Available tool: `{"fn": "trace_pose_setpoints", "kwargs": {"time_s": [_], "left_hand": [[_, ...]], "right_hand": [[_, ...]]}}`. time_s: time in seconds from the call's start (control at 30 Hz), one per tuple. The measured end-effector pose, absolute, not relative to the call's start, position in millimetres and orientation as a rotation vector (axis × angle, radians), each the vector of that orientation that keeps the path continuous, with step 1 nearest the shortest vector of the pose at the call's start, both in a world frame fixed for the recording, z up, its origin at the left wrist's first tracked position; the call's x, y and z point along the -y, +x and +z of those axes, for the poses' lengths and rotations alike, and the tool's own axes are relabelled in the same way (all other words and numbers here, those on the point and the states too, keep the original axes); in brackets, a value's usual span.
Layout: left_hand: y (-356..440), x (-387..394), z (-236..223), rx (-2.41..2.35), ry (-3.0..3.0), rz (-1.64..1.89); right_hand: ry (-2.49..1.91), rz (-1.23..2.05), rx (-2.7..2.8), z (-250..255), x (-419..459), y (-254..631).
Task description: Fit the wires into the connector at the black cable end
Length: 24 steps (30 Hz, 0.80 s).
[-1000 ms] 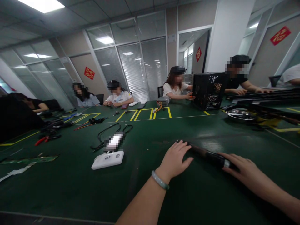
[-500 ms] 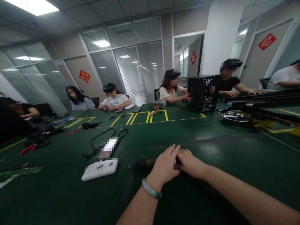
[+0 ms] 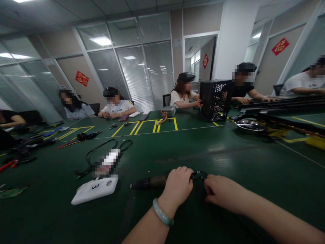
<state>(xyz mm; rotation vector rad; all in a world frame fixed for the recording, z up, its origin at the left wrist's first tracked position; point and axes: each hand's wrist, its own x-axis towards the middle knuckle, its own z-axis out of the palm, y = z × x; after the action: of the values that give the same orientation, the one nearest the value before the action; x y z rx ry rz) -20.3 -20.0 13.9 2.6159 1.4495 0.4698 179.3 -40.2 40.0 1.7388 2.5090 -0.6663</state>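
Observation:
My left hand (image 3: pixel 178 185), with a pale bangle at its wrist, is wrapped round the rear of an electric screwdriver (image 3: pixel 155 182). The dark tool lies along the green table (image 3: pixel 157 156), its tip pointing left. From its back end a black cord (image 3: pixel 199 174) loops across to my right hand (image 3: pixel 224 191). The fingers of that hand are closed around the cord, though the grip itself is partly hidden. A gap of bare cord shows between my two hands. Left of the screwdriver lies a white power bank (image 3: pixel 95 188) marked 3.
A phone-like blurred object (image 3: pixel 108 162) and a black cable (image 3: pixel 88 157) lie behind the power bank. Red-handled pliers (image 3: pixel 8 165) are at far left. A metal bowl (image 3: pixel 250 125) and a black computer case (image 3: pixel 215 100) stand farther back. Several people sit across the table.
My right hand has moved right, away from my left hand, exposing the cord between them. My left hand stays on the screwdriver. The view has shifted slightly.

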Motion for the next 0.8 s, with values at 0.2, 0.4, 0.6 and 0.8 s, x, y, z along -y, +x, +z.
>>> {"fn": "trace_pose_setpoints", "kwargs": {"time_s": [0.2,0.4,0.6,0.8], "left_hand": [[-24.0,15.7,17.0,-1.330,2.736,0.426],[-30.7,8.5,17.9,-1.281,2.780,0.423],[-32.1,1.3,16.7,-1.272,2.778,0.385],[-30.0,2.2,13.7,-1.398,2.687,0.413]], "right_hand": [[1.761,-0.663,-2.545,42.0,22.3,183.5],[1.727,-1.018,-2.537,32.7,16.3,192.4],[1.452,-1.982,-2.370,24.7,11.1,192.6],[1.654,-2.274,-2.244,10.1,1.7,187.2]]}}
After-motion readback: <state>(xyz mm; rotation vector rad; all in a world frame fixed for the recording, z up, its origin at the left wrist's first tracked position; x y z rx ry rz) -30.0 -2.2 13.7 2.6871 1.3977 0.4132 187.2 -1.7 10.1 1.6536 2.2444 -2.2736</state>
